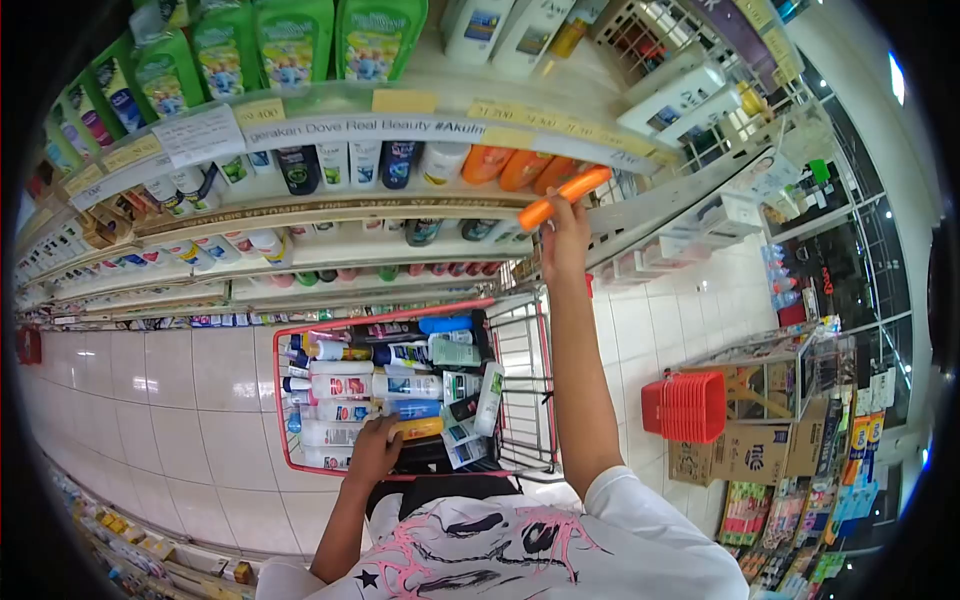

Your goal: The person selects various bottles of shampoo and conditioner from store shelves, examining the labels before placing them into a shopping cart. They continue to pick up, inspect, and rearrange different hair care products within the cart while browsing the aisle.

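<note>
One orange bottle (565,197) is gripped in the raised right hand (563,238), level with the shelf edge (400,130) where three like orange bottles (520,168) stand. The left hand (375,450) closes on one yellow bottle (418,428) in the red cart (285,440), among stacked toiletries.

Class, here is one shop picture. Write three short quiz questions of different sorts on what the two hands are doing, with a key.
1. True or false: the right hand holds an orange bottle up by the shelf.
2. What does the left hand rest on? A) stack of red baskets B) yellow bottle in the cart C) floor
3. Fill in: the cart's frame is ____ in colour.

Key: 1 true; 2 B, the yellow bottle; 3 red.
</note>
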The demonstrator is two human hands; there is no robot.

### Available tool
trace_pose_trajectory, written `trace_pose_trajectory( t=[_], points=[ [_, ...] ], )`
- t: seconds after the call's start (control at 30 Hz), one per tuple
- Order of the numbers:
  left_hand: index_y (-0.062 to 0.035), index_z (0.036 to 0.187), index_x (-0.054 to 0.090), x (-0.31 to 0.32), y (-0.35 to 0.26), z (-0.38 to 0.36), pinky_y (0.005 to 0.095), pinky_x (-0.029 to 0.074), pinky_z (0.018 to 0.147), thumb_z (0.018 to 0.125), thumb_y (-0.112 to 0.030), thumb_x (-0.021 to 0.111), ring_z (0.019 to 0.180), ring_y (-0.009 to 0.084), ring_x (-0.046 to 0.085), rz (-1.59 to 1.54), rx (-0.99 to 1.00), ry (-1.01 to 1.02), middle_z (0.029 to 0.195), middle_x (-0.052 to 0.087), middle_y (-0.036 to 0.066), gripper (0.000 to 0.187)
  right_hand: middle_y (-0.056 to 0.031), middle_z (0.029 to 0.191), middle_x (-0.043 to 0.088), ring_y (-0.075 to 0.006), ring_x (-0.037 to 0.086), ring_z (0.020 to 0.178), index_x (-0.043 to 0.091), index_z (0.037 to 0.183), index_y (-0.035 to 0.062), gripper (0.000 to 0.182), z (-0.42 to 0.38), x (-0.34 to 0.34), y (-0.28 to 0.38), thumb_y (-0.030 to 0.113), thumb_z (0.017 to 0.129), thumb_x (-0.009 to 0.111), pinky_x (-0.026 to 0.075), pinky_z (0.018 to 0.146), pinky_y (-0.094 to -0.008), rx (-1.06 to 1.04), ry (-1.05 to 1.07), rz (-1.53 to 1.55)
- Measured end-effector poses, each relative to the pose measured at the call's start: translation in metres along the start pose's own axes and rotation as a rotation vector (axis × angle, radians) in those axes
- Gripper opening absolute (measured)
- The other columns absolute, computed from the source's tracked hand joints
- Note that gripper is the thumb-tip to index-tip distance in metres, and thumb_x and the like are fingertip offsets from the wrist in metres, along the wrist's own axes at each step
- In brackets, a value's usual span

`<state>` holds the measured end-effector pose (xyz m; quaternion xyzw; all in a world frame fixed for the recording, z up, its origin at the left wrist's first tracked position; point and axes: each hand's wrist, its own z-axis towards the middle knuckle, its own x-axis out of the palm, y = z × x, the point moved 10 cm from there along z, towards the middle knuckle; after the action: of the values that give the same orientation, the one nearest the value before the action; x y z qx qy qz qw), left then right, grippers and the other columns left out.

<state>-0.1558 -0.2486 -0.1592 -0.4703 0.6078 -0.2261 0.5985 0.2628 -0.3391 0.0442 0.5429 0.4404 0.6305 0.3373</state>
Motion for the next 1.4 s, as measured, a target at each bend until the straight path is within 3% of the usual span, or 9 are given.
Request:
trace_pose_trajectory(
  t=[0.1, 0.23, 0.43, 0.5, 0.63, 0.83, 1.17, 1.37, 1.4],
  points=[
    [-0.0018, 0.119, 0.058, -0.003, 0.003, -0.011, 0.0451, 0.047, 0.086, 0.087, -0.009, 0.06, 0.097, 0.0386, 0.057, 0.005, 0.067, -0.096, 0.107, 0.061, 0.02, 0.033, -0.0048, 0.117, 0.056, -0.0142, 0.053, 0.108, 0.043, 0.133, 0.0071, 0.053, 0.006, -0.017, -0.005, 0.005, 0.086, 0.067, 0.041, 0.093, -0.0306, -0.056, -0.065, 0.03],
    [-0.0011, 0.113, 0.061, -0.006, 0.002, -0.008, 0.0442, 0.046, 0.087, 0.087, -0.007, 0.058, 0.099, 0.0375, 0.055, -0.019, 0.101, -0.192, 0.104, 0.06, 0.018, 0.027, -0.0084, 0.125, 0.052, -0.0174, 0.052, 0.112, 0.038, 0.138, 0.005, 0.058, 0.023, -0.019, 0.007, -0.002, 0.086, 0.063, 0.041, 0.098, -0.0337, -0.254, -0.156, 0.125],
    [-0.0006, 0.112, 0.062, -0.002, 0.007, -0.006, 0.0438, 0.046, 0.088, 0.087, -0.007, 0.058, 0.098, 0.037, 0.055, -0.021, 0.088, -0.203, 0.103, 0.06, 0.018, 0.026, -0.0155, 0.143, 0.039, -0.026, 0.044, 0.128, 0.025, 0.148, -0.0008, 0.081, 0.036, -0.06, 0.013, -0.002, 0.079, 0.069, 0.037, 0.106, -0.035, -0.41, -0.369, -0.194],
    [-0.0008, 0.112, 0.061, -0.002, 0.009, -0.008, 0.0437, 0.045, 0.088, 0.087, -0.006, 0.057, 0.098, 0.0371, 0.055, -0.028, 0.082, -0.207, 0.103, 0.06, 0.018, 0.027, -0.0193, 0.148, 0.032, -0.0293, 0.04, 0.133, 0.02, 0.149, -0.0036, 0.087, 0.045, -0.077, 0.019, -0.001, 0.078, 0.07, 0.033, 0.11, -0.036, -0.529, -0.364, -0.473],
    [-0.0014, 0.115, 0.06, -0.001, 0.007, -0.01, 0.0434, 0.045, 0.089, 0.086, -0.006, 0.057, 0.099, 0.0373, 0.054, -0.044, 0.08, -0.203, 0.105, 0.06, 0.018, 0.029, -0.0204, 0.144, 0.035, -0.0293, 0.04, 0.133, 0.023, 0.146, -0.0062, 0.085, 0.051, -0.075, 0.029, 0.0, 0.076, 0.072, 0.032, 0.111, -0.0362, -0.628, -0.259, -0.555],
    [-0.0021, 0.117, 0.06, 0.001, 0.011, -0.012, 0.0442, 0.045, 0.091, 0.085, -0.005, 0.058, 0.103, 0.0373, 0.055, -0.052, 0.048, -0.184, 0.113, 0.06, 0.018, 0.033, -0.0219, 0.143, 0.037, -0.0272, 0.042, 0.131, 0.019, 0.145, -0.0094, 0.088, 0.054, -0.067, 0.036, -0.001, 0.076, 0.073, 0.033, 0.11, -0.0353, -0.584, -0.154, -0.488],
    [-0.0019, 0.117, 0.059, 0.004, 0.012, -0.016, 0.0443, 0.045, 0.092, 0.084, -0.004, 0.058, 0.104, 0.0377, 0.054, -0.061, 0.033, -0.199, 0.116, 0.058, 0.017, 0.033, -0.024, 0.138, 0.044, -0.0285, 0.048, 0.126, 0.024, 0.142, -0.0107, 0.085, 0.058, -0.055, 0.053, -0.003, 0.073, 0.073, 0.035, 0.109, -0.0354, -0.611, -0.135, -0.685],
    [-0.0032, 0.118, 0.059, 0.006, 0.012, -0.015, 0.0437, 0.046, 0.093, 0.084, -0.004, 0.058, 0.106, 0.037, 0.055, -0.072, 0.008, -0.198, 0.118, 0.057, 0.017, 0.033, -0.0198, 0.128, 0.049, -0.0248, 0.052, 0.116, 0.033, 0.134, -0.0072, 0.075, 0.065, -0.059, 0.063, -0.007, 0.07, 0.073, 0.042, 0.099, -0.0331, -0.596, -0.25, -0.671],
    [-0.0034, 0.118, 0.059, 0.005, 0.012, -0.015, 0.0437, 0.046, 0.093, 0.084, -0.004, 0.059, 0.106, 0.0369, 0.055, -0.073, 0.004, -0.202, 0.118, 0.057, 0.017, 0.034, -0.0222, 0.13, 0.049, -0.029, 0.052, 0.119, 0.035, 0.134, -0.0079, 0.073, 0.064, -0.059, 0.064, -0.002, 0.07, 0.072, 0.039, 0.102, -0.0352, -0.596, -0.281, -0.704]
  ],
)
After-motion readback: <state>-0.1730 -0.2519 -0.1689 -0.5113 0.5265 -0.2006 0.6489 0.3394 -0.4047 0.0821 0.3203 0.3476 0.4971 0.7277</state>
